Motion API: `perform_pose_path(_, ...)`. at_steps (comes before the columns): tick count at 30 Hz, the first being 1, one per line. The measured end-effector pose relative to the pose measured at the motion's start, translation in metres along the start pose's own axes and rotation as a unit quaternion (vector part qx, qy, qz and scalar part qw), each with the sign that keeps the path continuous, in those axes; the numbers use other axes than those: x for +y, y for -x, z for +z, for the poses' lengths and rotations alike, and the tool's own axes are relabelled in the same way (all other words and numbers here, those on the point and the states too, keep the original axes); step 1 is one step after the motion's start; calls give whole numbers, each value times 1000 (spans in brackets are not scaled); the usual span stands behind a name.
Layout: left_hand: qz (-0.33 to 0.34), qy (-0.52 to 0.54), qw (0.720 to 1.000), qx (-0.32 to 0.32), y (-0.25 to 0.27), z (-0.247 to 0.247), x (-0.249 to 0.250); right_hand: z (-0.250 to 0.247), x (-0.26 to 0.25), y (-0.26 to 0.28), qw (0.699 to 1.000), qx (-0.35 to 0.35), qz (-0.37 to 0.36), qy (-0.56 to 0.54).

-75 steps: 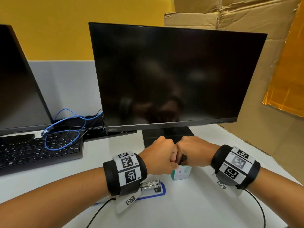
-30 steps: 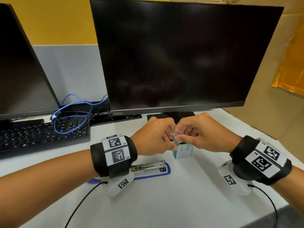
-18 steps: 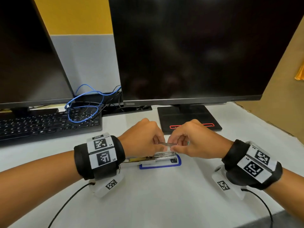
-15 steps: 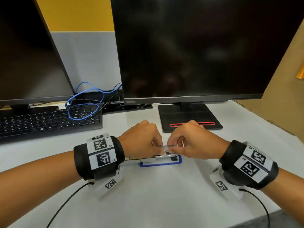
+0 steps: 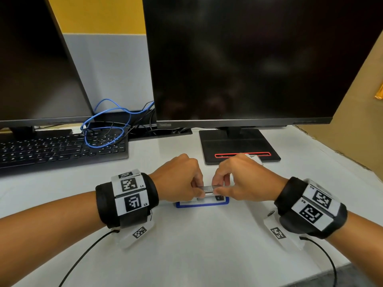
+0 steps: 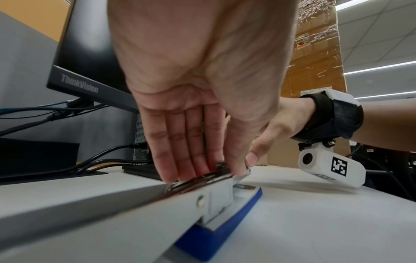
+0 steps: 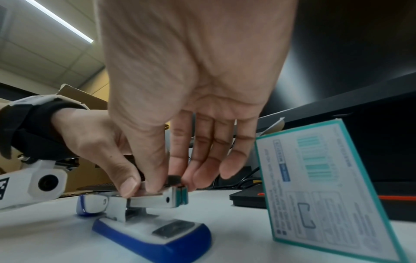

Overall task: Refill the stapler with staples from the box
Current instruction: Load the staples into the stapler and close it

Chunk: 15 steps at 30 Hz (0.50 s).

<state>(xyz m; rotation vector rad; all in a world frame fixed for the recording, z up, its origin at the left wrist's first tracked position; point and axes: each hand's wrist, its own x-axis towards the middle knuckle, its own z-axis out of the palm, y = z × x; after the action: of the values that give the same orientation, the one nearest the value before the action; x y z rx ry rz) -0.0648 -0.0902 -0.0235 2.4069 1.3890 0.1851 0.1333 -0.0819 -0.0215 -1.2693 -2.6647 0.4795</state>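
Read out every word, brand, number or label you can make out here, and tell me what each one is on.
"ThinkVision": lower bezel of the monitor; the same logo is blurred in the head view.
"L4" and "L5": left wristband, beside its square tags.
Right wristband: small characters, too blurred to read.
Staple box: barcode, staple drawing and print, too blurred to read.
Keyboard: key legends too small.

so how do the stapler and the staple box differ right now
The white stapler with a blue base lies flat and long on the desk; the teal-edged white staple box stands upright, tilted. Both hands, left hand and right hand, work at the stapler; the box goes untouched. Both sit on the white desk.
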Motion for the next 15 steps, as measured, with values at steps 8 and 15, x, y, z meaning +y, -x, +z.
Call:
perform_pose_path(8,-10,-8,1000,-7,2,1,2,-2,-2,0,999,-17,1,32)
perform_pose_path(15,-20,-15,1000,-15,7,-2,0,-2,-4,0,999,-20,-5,30)
